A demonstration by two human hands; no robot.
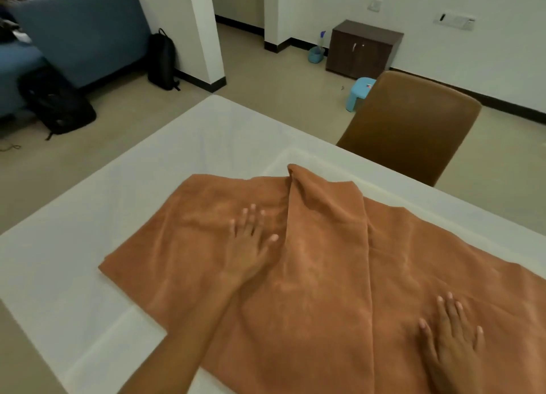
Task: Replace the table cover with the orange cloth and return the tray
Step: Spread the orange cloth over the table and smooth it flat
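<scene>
An orange cloth (319, 263) lies spread over the white-covered table (165, 145), with a raised fold running down its middle. My left hand (249, 240) rests flat on the cloth left of that fold, fingers straight and spread. My right hand (453, 337) lies flat on the cloth's near right part, fingers straight too. No tray is in view.
A brown chair (413, 122) stands at the table's far right edge. Beyond it are a small blue stool (359, 93) and a dark cabinet (363, 49). Black bags (56, 101) lie on the floor at the left by a blue sofa (76, 30).
</scene>
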